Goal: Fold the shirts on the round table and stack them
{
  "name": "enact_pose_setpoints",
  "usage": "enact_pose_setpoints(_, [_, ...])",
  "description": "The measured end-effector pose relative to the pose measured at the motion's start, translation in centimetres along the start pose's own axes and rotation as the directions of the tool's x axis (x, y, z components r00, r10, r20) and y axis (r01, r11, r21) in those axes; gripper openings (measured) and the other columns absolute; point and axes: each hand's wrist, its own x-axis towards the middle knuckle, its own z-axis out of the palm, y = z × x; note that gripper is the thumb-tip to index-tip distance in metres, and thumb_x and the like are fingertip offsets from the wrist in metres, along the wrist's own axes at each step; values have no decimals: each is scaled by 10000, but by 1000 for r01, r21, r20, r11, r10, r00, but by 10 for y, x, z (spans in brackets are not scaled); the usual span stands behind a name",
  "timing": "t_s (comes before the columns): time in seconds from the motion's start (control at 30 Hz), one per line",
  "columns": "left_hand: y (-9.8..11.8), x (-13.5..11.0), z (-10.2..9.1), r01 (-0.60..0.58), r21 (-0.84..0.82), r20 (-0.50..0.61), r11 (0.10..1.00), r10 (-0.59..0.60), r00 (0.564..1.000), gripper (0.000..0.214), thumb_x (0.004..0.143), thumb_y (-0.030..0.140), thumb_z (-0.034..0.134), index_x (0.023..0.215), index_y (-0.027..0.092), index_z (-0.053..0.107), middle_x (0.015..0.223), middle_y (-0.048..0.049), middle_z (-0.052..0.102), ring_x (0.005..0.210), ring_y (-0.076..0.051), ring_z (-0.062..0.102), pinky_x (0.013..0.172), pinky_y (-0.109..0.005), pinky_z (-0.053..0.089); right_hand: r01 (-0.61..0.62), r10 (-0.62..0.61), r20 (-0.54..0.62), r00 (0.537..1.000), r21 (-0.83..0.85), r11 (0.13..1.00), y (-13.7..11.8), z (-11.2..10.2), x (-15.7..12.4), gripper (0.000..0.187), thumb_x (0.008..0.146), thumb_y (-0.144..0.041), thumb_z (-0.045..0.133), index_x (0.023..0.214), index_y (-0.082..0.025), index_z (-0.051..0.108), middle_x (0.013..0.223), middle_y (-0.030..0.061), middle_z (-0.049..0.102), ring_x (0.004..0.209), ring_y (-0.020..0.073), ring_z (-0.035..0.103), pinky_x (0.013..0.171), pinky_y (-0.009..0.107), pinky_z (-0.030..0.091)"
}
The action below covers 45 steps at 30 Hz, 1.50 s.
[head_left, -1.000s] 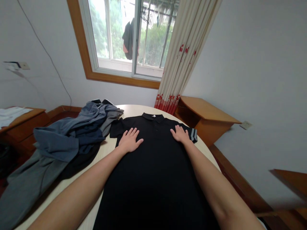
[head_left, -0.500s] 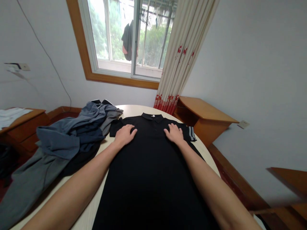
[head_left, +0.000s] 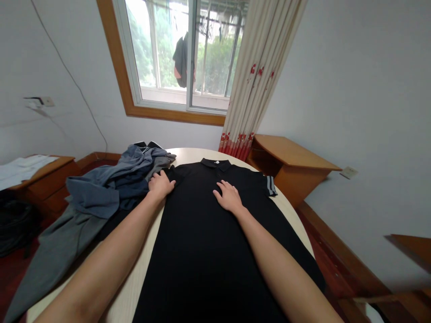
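Observation:
A black polo shirt (head_left: 208, 242) lies spread out, collar at the far end, with grey stripes on the cuff of its right-hand sleeve. My left hand (head_left: 160, 184) rests on the left-hand sleeve, thumb apart from the fingers, covering most of that cuff. On the chest, just below the button placket, my right hand (head_left: 229, 197) lies palm down with its fingers stretched out. Neither hand grips the cloth. The shirt's lower hem is out of view.
Beneath the shirt is a pale round table (head_left: 188, 155). A heap of grey and blue clothes (head_left: 94, 190) hangs over its left edge. Behind stand a wooden desk (head_left: 296, 154) and a curtain (head_left: 259, 72) beside the window. A wooden cabinet (head_left: 50, 184) with papers is at left.
My left hand has moved left from the shirt's shoulder area onto the sleeve. My right hand has slid left and slightly nearer, from by the right-hand sleeve to mid-chest.

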Motion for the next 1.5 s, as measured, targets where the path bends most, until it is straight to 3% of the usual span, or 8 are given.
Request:
enact_pose_setpoints(0.27, [-12, 15, -2, 14, -77, 162, 997, -1, 987, 477, 821, 504, 646, 1108, 125, 686, 1219, -227, 686, 1134, -392, 649, 877, -416, 533, -1, 1, 11, 1000, 14, 1000, -2, -2, 0, 555, 1002, -460, 420, 1476, -175, 474, 1593, 134, 367, 1478, 274, 306, 1198, 474, 214])
enact_pose_setpoints(0.43, [-19, 26, 12, -30, -345, 14, 938, 37, 999, 311, 777, 289, 660, 1071, 192, 688, 1131, -127, 736, 1079, -316, 682, 886, -368, 536, 0, -1, 18, 1000, 23, 1000, -3, -4, -1, 563, 1006, -459, 418, 1482, -163, 464, 1595, 146, 358, 1481, 276, 295, 1201, 474, 204])
enact_pose_setpoints(0.67, [-16, 23, 24, -187, -595, -222, 781, 64, 973, 585, 757, 48, 540, 1323, 173, 617, 1253, -95, 702, 1150, -257, 659, 1018, -342, 495, 1, -2, 22, 1000, 23, 1000, -4, -5, -2, 561, 1008, -454, 420, 1484, -162, 463, 1597, 147, 355, 1482, 278, 298, 1203, 480, 205])
enact_pose_setpoints(0.8, [-3, 4, 22, -436, -533, -444, 725, 199, 873, 529, 845, 97, 451, 1348, 150, 607, 1261, -98, 697, 1135, -247, 667, 1061, -369, 475, 6, -7, 16, 1000, 18, 1000, -4, -5, -2, 561, 1008, -450, 423, 1480, -150, 471, 1593, 146, 363, 1478, 284, 306, 1204, 480, 208])
enact_pose_setpoints(0.97, [6, -18, 22, -784, -340, -500, 519, 607, 618, 452, 924, 266, 449, 1341, 182, 604, 1287, -72, 690, 1186, -225, 636, 1073, -373, 470, 12, -12, 1, 1000, 3, 1000, -3, -3, -2, 550, 1007, -448, 433, 1475, -163, 479, 1590, 136, 373, 1472, 274, 319, 1203, 463, 219])
enact_pose_setpoints(1.23, [-2, -9, 38, -644, -210, -167, 736, 622, 765, 503, 960, 461, 396, 1300, 178, 636, 1419, -117, 594, 1317, -278, 540, 1127, -462, 392, 30, -30, -11, 1000, 27, 999, -2, -4, -2, 544, 1001, -420, 452, 1471, -147, 481, 1575, 159, 389, 1463, 287, 336, 1196, 483, 234])
enact_pose_setpoints(1.37, [-2, -7, 43, -539, -119, 5, 834, 543, 840, 560, 976, 497, 359, 1436, 221, 520, 1575, -94, 409, 1456, -296, 364, 1173, -590, 250, 211, -207, -56, 977, 73, 975, -8, -6, -6, 534, 966, -355, 519, 1473, -191, 477, 1564, 133, 415, 1448, 251, 364, 1199, 469, 239])
enact_pose_setpoints(1.5, [6, 1, 39, -469, -86, 28, 879, 473, 881, 535, 978, 471, 371, 1422, 225, 541, 1529, -115, 475, 1425, -316, 407, 1168, -599, 230, 381, -382, -12, 924, 107, 919, -19, -6, -11, 549, 960, -401, 536, 1479, -231, 476, 1584, 108, 389, 1462, 257, 344, 1198, 487, 244])
